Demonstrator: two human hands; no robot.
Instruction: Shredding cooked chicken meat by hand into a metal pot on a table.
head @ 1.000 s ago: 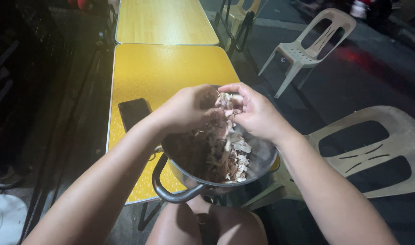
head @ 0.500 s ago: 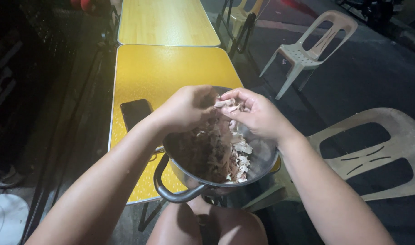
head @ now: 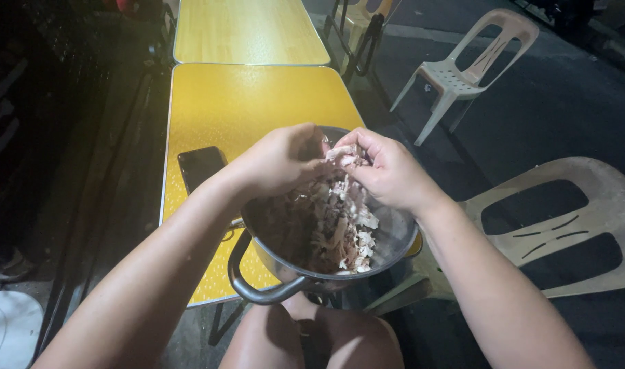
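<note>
A metal pot (head: 394,242) with a dark loop handle (head: 257,290) sits at the near edge of a yellow table (head: 257,102), above my knees. It holds a heap of shredded pale and brown meat (head: 333,222). Over the pot's far rim, my left hand (head: 278,160) and my right hand (head: 387,167) meet, both pinching one pale piece of meat (head: 341,154) between their fingertips.
A dark phone (head: 201,166) lies flat on the table left of the pot. A second yellow table (head: 247,31) adjoins behind. One white plastic chair (head: 469,68) stands far right; a beige one (head: 565,225) is close on my right. Dark pavement surrounds.
My hands stay over the pot's far rim, working the same piece of meat; the fingers have shifted slightly. The pot and phone have not moved.
</note>
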